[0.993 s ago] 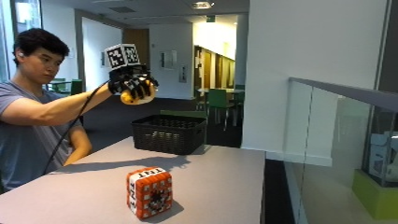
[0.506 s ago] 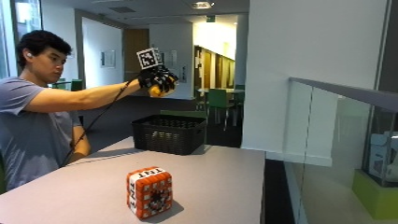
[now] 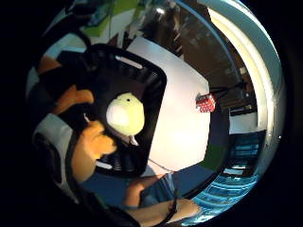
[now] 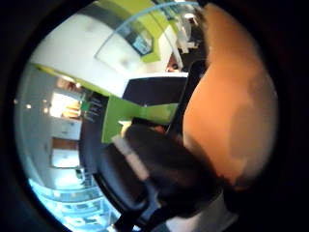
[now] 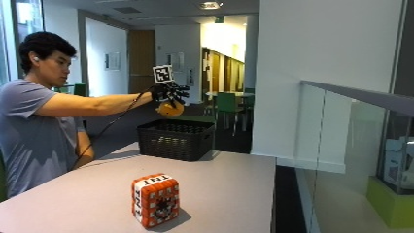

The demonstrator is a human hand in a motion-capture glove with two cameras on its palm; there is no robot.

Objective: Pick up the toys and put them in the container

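The person's gloved right hand (image 5: 169,93) holds an orange plush toy (image 5: 171,109) with its fingers curled round it, arm stretched out over the black basket (image 5: 176,140) at the far end of the table (image 5: 232,194). The toy hangs directly above the basket's open top, well clear of its rim. The little-finger palm view looks straight down into the basket, where a pale yellow toy (image 3: 126,113) lies. A red-and-white block toy (image 5: 155,200) stands on the table, well apart, toward the near edge.
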